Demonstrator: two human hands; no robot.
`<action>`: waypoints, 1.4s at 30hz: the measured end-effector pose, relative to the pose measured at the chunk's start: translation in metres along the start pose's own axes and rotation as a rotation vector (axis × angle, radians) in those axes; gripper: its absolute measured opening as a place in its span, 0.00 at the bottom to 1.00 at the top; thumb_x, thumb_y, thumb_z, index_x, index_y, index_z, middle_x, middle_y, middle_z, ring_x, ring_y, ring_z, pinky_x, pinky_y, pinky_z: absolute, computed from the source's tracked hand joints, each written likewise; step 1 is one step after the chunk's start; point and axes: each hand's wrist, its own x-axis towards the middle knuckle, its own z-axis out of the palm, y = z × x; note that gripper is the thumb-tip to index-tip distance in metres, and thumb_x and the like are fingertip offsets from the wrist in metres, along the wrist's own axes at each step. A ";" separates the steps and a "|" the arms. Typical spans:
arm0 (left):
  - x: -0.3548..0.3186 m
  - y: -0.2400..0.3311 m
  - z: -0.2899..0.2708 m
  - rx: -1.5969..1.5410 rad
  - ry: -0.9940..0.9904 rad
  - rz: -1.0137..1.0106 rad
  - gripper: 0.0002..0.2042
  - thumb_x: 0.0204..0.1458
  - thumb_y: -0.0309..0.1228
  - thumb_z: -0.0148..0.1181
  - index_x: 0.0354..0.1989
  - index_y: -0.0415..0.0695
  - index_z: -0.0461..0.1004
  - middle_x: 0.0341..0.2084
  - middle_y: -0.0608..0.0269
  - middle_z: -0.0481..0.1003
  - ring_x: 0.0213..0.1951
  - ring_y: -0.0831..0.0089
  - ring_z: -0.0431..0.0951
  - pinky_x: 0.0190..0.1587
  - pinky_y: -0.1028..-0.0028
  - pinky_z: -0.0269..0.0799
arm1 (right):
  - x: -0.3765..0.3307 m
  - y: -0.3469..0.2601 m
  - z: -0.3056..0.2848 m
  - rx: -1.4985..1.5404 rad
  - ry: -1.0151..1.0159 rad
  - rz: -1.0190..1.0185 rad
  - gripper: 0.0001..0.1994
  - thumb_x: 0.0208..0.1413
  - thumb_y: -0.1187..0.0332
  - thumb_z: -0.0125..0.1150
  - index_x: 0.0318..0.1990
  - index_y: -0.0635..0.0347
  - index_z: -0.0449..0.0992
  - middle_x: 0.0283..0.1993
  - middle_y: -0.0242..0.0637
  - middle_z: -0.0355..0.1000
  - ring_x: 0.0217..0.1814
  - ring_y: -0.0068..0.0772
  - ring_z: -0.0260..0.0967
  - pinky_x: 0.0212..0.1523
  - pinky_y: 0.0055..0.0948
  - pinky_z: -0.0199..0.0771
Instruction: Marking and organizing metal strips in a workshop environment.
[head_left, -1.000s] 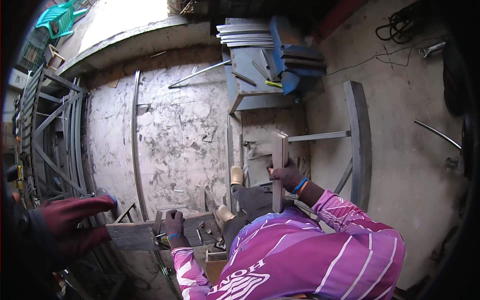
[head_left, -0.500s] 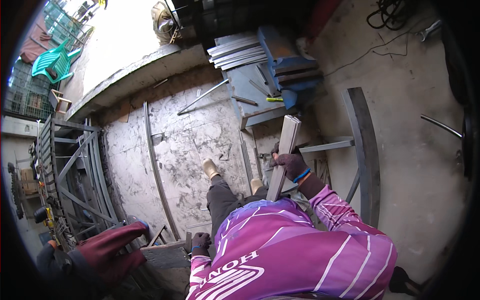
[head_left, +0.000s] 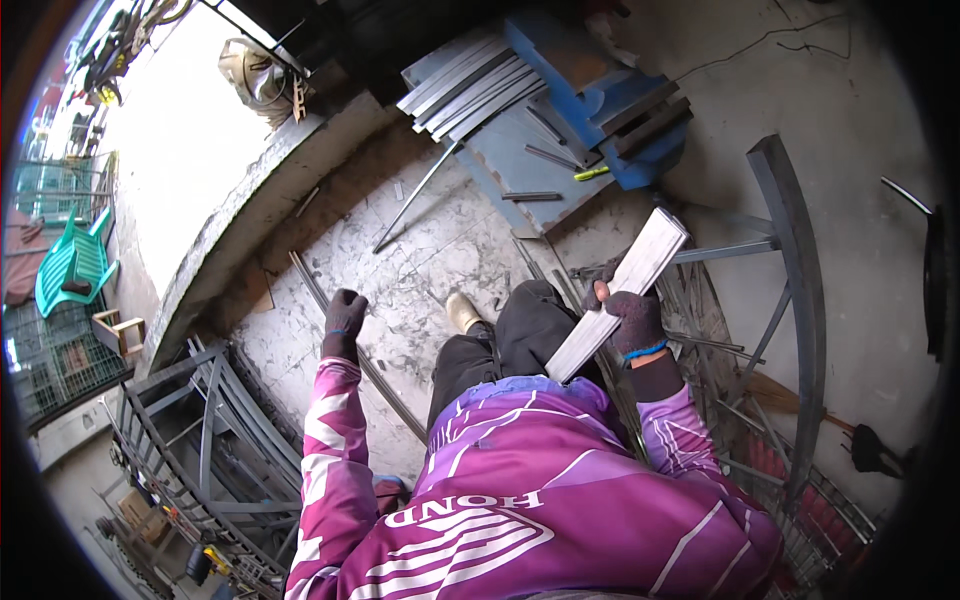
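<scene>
Left hand: the dark-gloved left hand (head_left: 346, 313) is held out over the floor, well apart from the bundle; its fingers look curled, but whether it is fully closed or holds anything small I cannot tell.
Floor bar: a long, thin grey metal bar (head_left: 378, 372) lies on the stained pale floor, slanting past the left hand toward the lap.
Worktable: the blue-grey metal worktable (head_left: 490, 170) stands ahead, up and left of the bundle's far end and apart from it; pale flat strips (head_left: 470, 90) lie on it.
Bundle, place: the bundle of long, flat, pale grey strips (head_left: 648, 250) is in the air before the right side of the lap, much nearer the right hand.
Bundle, axis: it runs diagonally, near end low and left by the waist, far end up and right.
Bundle, pointing: the far end aims between the blue metal machine (head_left: 640, 165) and the curved frame.
Right hand: the dark-gloved right hand (head_left: 637, 322) is closed around the bundle's middle from the right, so strips extend both ways from the grip.
Curved frame: the dark grey curved metal frame (head_left: 797, 250) stands farther right, apart from the bundle.
</scene>
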 end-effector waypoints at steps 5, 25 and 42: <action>0.089 0.205 -0.084 0.544 -0.073 0.632 0.15 0.50 0.38 0.62 0.43 0.43 0.74 0.36 0.48 0.78 0.42 0.49 0.79 0.43 0.59 0.74 | 0.018 0.015 0.025 0.009 0.082 -0.021 0.23 0.28 0.75 0.63 0.40 0.56 0.69 0.30 0.34 0.67 0.32 0.36 0.65 0.40 0.37 0.69; 0.407 0.379 0.075 0.566 -0.683 0.162 0.28 0.47 0.60 0.66 0.48 0.50 0.80 0.40 0.61 0.81 0.40 0.70 0.79 0.42 0.65 0.75 | 0.103 0.065 0.126 0.194 0.621 -0.170 0.17 0.37 0.75 0.60 0.39 0.59 0.68 0.30 0.36 0.65 0.34 0.35 0.65 0.41 0.36 0.73; 0.367 0.368 0.111 0.165 -1.114 0.281 0.15 0.59 0.42 0.61 0.42 0.41 0.81 0.27 0.61 0.80 0.29 0.68 0.83 0.29 0.69 0.80 | 0.134 0.152 0.207 0.339 0.843 -0.083 0.22 0.31 0.73 0.67 0.40 0.58 0.69 0.30 0.36 0.65 0.32 0.34 0.65 0.39 0.35 0.74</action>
